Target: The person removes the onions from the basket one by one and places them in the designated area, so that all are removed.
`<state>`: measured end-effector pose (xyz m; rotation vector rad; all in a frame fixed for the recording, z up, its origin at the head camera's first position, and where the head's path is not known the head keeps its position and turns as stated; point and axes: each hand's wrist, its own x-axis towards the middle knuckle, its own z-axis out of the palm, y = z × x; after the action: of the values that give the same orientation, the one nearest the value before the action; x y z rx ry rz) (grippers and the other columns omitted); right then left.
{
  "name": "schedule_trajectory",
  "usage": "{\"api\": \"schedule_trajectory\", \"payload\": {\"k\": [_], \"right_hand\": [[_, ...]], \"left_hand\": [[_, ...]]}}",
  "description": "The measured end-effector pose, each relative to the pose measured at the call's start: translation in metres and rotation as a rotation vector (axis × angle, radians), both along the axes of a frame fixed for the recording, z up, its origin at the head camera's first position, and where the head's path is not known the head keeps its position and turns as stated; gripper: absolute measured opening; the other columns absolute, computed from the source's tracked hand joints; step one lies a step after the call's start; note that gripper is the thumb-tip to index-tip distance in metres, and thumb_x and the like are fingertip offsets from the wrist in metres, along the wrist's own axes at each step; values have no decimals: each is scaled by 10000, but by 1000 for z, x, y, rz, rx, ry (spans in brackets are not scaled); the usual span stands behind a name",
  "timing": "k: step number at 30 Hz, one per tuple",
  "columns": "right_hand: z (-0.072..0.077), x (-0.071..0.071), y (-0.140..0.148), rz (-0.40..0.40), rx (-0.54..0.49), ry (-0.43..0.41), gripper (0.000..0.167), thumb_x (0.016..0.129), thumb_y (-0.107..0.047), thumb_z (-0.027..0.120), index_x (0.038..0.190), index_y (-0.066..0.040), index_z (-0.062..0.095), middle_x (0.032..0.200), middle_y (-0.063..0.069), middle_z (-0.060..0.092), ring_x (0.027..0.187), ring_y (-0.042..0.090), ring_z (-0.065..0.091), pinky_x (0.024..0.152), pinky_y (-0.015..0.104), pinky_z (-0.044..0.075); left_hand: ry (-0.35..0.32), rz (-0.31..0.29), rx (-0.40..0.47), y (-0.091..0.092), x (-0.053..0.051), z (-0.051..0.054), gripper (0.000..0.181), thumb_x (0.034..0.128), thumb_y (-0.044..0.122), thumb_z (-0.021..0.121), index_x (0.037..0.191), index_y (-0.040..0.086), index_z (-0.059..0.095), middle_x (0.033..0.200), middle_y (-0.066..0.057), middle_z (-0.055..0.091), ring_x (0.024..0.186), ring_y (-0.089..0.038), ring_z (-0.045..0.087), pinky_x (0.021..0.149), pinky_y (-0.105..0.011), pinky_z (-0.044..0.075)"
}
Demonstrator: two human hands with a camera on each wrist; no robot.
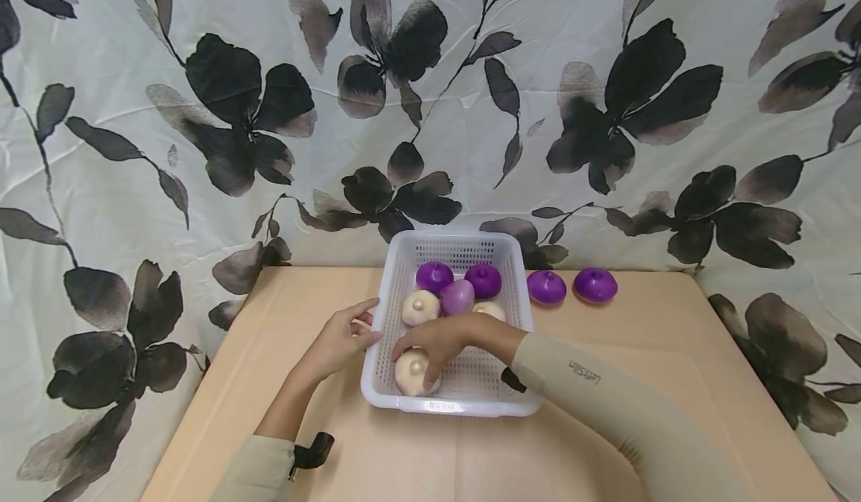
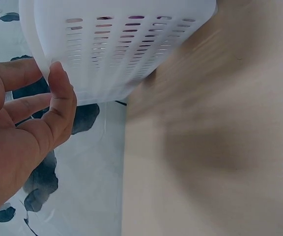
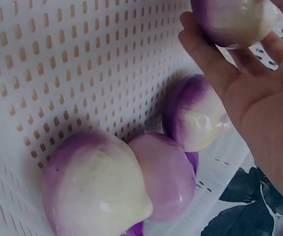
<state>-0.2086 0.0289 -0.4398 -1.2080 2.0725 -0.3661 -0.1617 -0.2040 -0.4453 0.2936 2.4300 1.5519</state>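
Observation:
A white perforated plastic basket (image 1: 474,379) stands on the table, holding several purple and white turnips. My left hand (image 1: 339,344) pinches the basket's left rim between thumb and fingers. Reaching inside, my right hand (image 1: 440,336) grips a pale-topped turnip (image 1: 412,373) in the front left corner. The right wrist view shows this turnip (image 3: 240,22) between fingers and thumb. Behind it lie another pale turnip (image 1: 420,308), a lilac one (image 1: 458,297) and two deep purple ones, one at the left (image 1: 434,276). One more pale turnip (image 1: 489,310) is partly hidden by my right hand.
Two purple turnips, one nearer the basket (image 1: 546,287) and one farther right (image 1: 595,285), sit on the table outside it. The tan tabletop (image 1: 639,338) ends at a floral cloth (image 1: 511,113) hanging behind.

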Motion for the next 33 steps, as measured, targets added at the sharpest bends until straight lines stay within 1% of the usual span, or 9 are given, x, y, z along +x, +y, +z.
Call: {"api": "schedule_trajectory", "payload": {"k": [5, 8, 10, 15, 19, 23, 28, 31, 33], "right_hand": [[9, 1, 7, -49, 8, -2, 740, 797, -274, 895, 1457, -201, 568, 1402, -43, 599, 1241, 69, 533, 1128, 279, 414], [18, 1, 12, -91, 22, -10, 740, 801, -263, 891, 1465, -216, 566, 1407, -52, 591, 1246, 72, 523, 1132, 298, 415], [27, 2, 17, -116, 25, -21, 747, 803, -253, 890, 1473, -222, 560, 1438, -51, 574, 1268, 81, 517, 1143, 317, 411], [51, 4, 34, -160, -14, -31, 773, 806, -259, 889, 1493, -224, 538, 1471, -41, 556, 1270, 111, 540, 1125, 321, 437], [63, 8, 51, -221, -75, -46, 760, 805, -275, 895, 1479, -271, 546, 1415, -61, 583, 1221, 117, 571, 1057, 311, 498], [69, 11, 71, -265, -158, -32, 693, 819, -284, 884, 1434, -296, 566, 1344, -79, 603, 1168, 121, 588, 1009, 327, 525], [69, 15, 97, -298, -264, 1, 623, 844, -284, 858, 1401, -310, 578, 1306, -79, 615, 1131, 135, 608, 980, 353, 532], [69, 17, 115, -353, -318, 5, 627, 849, -298, 854, 1413, -301, 581, 1321, -62, 618, 1134, 147, 610, 981, 365, 531], [70, 19, 128, -406, -349, -3, 633, 848, -309, 856, 1420, -291, 582, 1331, -53, 622, 1136, 160, 612, 980, 374, 532]], "left_hand": [[2, 5, -8, 1, -1, -1, 631, 942, -41, 666, 1525, -68, 425, 1140, -235, 589, 823, -179, 655, 703, -341, 606], [8, -1, -12, 0, 0, -2, 633, 942, -31, 675, 1522, -73, 425, 1141, -232, 589, 824, -177, 653, 687, -303, 595], [12, -5, -13, 0, 0, -1, 635, 944, -24, 676, 1524, -75, 421, 1148, -237, 589, 830, -184, 655, 695, -320, 602], [12, -5, -5, 0, -1, 1, 645, 944, -22, 674, 1531, -72, 410, 1163, -246, 587, 834, -198, 659, 707, -356, 615], [7, -14, 15, 1, -1, 1, 655, 941, -29, 670, 1532, -88, 395, 1162, -252, 582, 832, -198, 657, 691, -313, 607], [10, -19, 13, 1, -1, 1, 654, 941, -21, 670, 1530, -92, 395, 1154, -249, 580, 827, -183, 652, 700, -337, 612], [0, 0, -3, 0, -1, -1, 653, 933, -25, 674, 1527, -83, 409, 1132, -233, 580, 805, -151, 644, 691, -311, 606], [-1, 7, -11, 2, -2, -1, 654, 932, -27, 675, 1529, -78, 411, 1126, -228, 587, 808, -148, 647, 689, -304, 605], [2, 4, -17, 3, -4, -1, 655, 936, -23, 672, 1533, -75, 407, 1130, -223, 588, 817, -153, 647, 702, -330, 611]]}}
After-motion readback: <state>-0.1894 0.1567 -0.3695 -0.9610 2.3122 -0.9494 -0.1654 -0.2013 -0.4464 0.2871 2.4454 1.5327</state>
